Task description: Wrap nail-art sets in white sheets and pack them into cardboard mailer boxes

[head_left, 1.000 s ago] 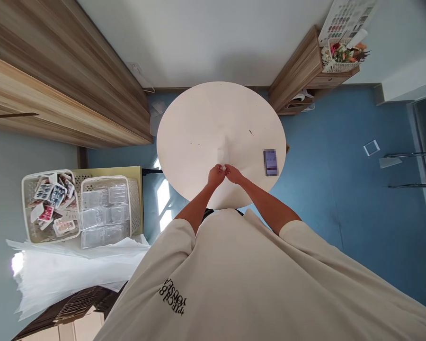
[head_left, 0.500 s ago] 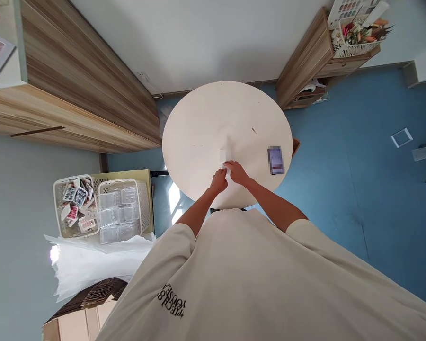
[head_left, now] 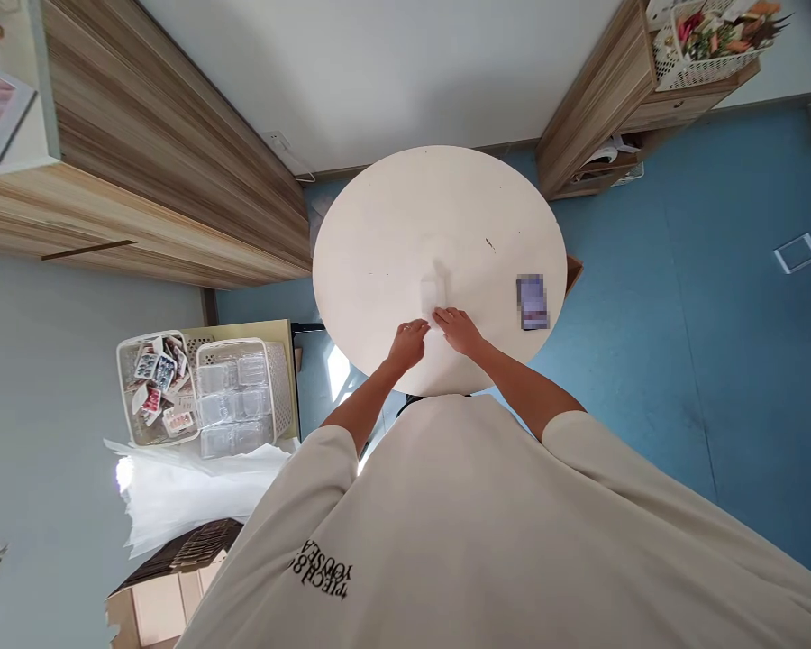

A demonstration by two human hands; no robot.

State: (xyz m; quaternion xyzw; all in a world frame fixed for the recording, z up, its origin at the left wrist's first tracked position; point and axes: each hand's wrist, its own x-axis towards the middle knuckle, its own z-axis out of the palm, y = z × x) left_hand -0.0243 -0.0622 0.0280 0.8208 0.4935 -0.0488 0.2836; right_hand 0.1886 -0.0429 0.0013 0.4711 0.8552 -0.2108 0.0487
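A small pale, boxy thing, perhaps a clear or white packet, lies on the round white table in front of me. Its exact kind is too faint to make out. My left hand is at its near left corner, fingers curled together, and their tips seem to grip the near edge. On the near right side, my right hand rests with fingers stretched out, touching the same end. A purple, blurred, phone-like object lies on the table to the right.
Left of the table, a basket of small packs stands beside a basket of clear plastic boxes. White sheets and a cardboard box are nearer me. A wooden cabinet stands at back right, a frame on the floor.
My hands have moved slightly apart, the left one shifting left. More of the pale, boxy thing shows now. The whole view has shifted a little.
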